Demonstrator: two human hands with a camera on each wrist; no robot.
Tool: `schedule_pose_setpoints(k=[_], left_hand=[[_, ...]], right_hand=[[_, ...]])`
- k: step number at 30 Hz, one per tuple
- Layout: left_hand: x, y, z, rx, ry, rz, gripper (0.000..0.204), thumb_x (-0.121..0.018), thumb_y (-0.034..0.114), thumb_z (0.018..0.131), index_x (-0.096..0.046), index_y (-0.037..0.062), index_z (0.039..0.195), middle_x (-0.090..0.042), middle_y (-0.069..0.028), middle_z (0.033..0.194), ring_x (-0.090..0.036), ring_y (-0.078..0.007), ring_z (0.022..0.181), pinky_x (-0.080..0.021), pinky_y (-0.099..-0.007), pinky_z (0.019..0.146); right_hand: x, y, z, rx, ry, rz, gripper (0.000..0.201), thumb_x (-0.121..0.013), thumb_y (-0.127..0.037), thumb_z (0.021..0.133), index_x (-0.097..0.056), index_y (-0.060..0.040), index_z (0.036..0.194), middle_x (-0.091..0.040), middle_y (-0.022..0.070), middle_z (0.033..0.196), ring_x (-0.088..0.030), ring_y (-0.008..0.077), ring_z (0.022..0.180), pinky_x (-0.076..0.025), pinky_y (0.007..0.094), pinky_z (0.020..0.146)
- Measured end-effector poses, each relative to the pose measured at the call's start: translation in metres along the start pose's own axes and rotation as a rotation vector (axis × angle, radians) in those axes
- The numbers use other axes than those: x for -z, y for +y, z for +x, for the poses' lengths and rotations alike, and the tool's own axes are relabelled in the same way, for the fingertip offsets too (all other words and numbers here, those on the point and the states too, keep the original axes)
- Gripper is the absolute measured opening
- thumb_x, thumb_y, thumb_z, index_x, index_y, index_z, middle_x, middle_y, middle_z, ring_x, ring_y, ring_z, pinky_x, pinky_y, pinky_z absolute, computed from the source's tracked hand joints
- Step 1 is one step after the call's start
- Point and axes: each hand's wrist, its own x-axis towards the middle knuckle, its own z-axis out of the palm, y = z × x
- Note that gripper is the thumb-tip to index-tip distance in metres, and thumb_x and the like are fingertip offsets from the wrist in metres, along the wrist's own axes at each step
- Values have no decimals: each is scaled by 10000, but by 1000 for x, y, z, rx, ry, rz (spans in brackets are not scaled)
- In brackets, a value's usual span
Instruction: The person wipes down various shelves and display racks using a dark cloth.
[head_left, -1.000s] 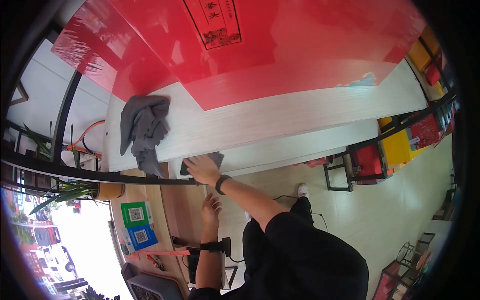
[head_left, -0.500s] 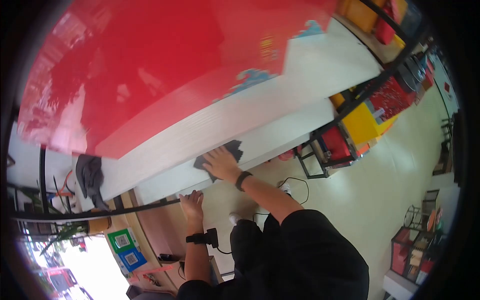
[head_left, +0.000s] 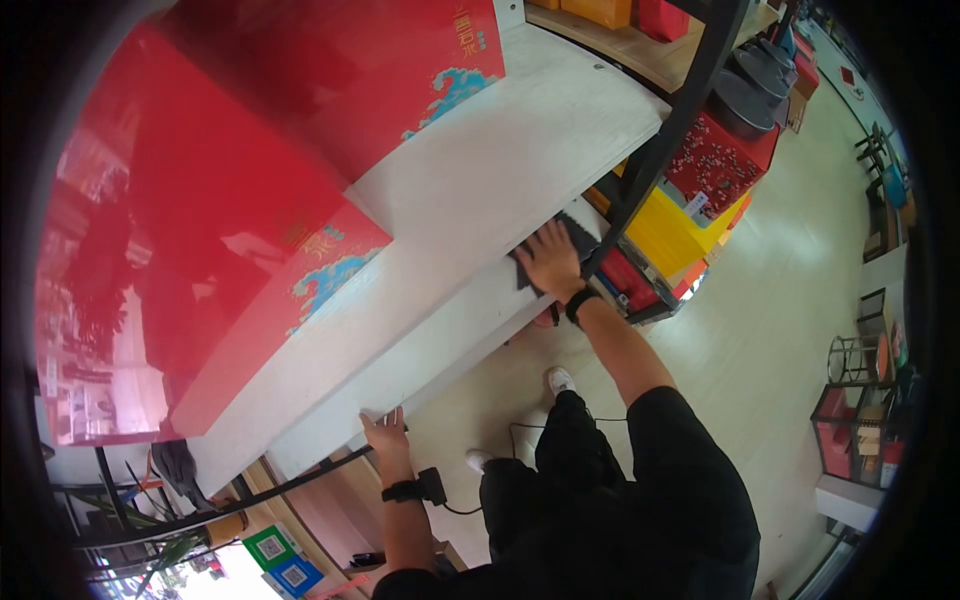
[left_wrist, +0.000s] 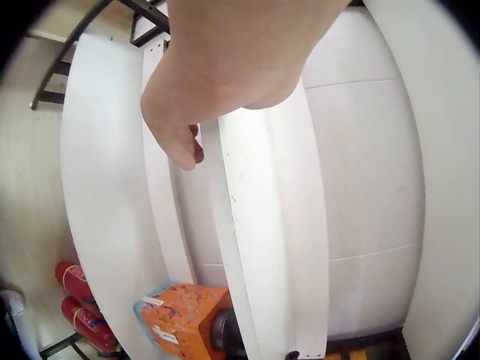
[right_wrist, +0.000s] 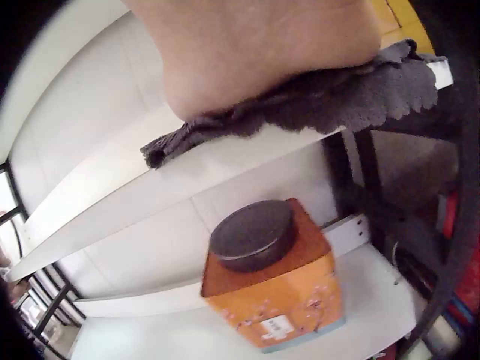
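My right hand (head_left: 552,265) lies flat on a dark grey cloth (head_left: 582,238), pressing it on the lower white shelf (head_left: 440,325) near its right end. Ragged edges of that cloth (right_wrist: 352,101) spread from under the palm in the right wrist view. At the front edge of the same shelf, toward its left end, my left hand (head_left: 388,438) rests with its fingers at the edge. The left wrist view has the left hand (left_wrist: 217,75) over the board's edge, fingertips bent down beside it. A second grey cloth (head_left: 177,468) hangs at the upper shelf's left end.
Large red boxes (head_left: 240,230) stand on the upper white shelf (head_left: 540,120). Below is an orange canister (right_wrist: 281,300) with a dark lid. A black metal post (head_left: 665,130) rises close to the right hand, with a yellow box (head_left: 690,235) beyond it.
My right hand has slid the cloth rightward along the lower shelf to near its end. The left hand has come up to the shelf edge. The head view has shifted to the right.
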Motion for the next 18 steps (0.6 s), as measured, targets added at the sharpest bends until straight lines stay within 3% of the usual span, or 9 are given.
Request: schedule_pose_setpoints(k=[4, 6, 7, 13, 14, 17, 18], left_hand=[[-5, -5, -6, -23, 9, 80, 645, -425, 436, 962, -209, 29, 1415, -315, -193, 1388, -404, -391, 1232, -409, -497, 1015], [-1, -3, 1, -6, 26, 78, 625, -419, 429, 967, -230, 20, 1400, -356, -181, 1358, -438, -378, 1192, -427, -491, 997], [-1, -3, 2, 5, 37, 75, 615, -416, 425, 969, -240, 15, 1392, -377, -175, 1343, -455, -371, 1172, -436, -488, 988], [-14, -4, -5, -26, 87, 127, 600, -424, 448, 966, -304, 19, 1368, -388, -144, 1323, -458, -321, 1163, -458, -452, 966], [-11, -3, -6, -35, 91, 137, 604, -426, 454, 964, -309, 21, 1368, -389, -142, 1320, -456, -318, 1165, -459, -448, 965], [-4, -6, -2, -51, 112, 145, 603, -438, 463, 958, -331, 18, 1351, -408, -138, 1292, -455, -313, 1159, -458, -449, 957], [-5, -6, -1, -53, 125, 146, 597, -440, 465, 957, -341, 20, 1344, -413, -134, 1287, -455, -311, 1159, -456, -445, 954]], right_hand=[[-9, 26, 44, -282, -91, -106, 539, -386, -385, 951, -395, -79, 1395, -277, 149, 1496, -220, 303, 1396, -153, 430, 1141], [-54, 18, 61, -279, 9, 96, 485, -387, -344, 951, -444, -73, 1349, -367, 142, 1438, -293, 304, 1351, -190, 425, 1117], [-67, 5, 67, -279, 40, 177, 496, -390, -353, 947, -432, -77, 1357, -352, 137, 1448, -271, 302, 1360, -171, 430, 1123], [2, -156, 41, 222, -503, 439, 576, -407, -407, 924, -359, -101, 1409, -263, 112, 1504, -138, 294, 1413, -57, 462, 1160], [-9, -166, 33, 255, -512, 369, 598, -359, -462, 944, -314, -121, 1433, -212, 53, 1528, -77, 253, 1428, 8, 439, 1167], [-40, -153, 44, 323, -527, 410, 611, -351, -473, 943, -285, -136, 1449, -206, 19, 1534, -73, 228, 1431, 25, 419, 1167], [-23, -141, 49, 284, -586, 407, 627, -352, -482, 940, -268, -136, 1456, -210, 9, 1534, -70, 203, 1433, -1, 406, 1168]])
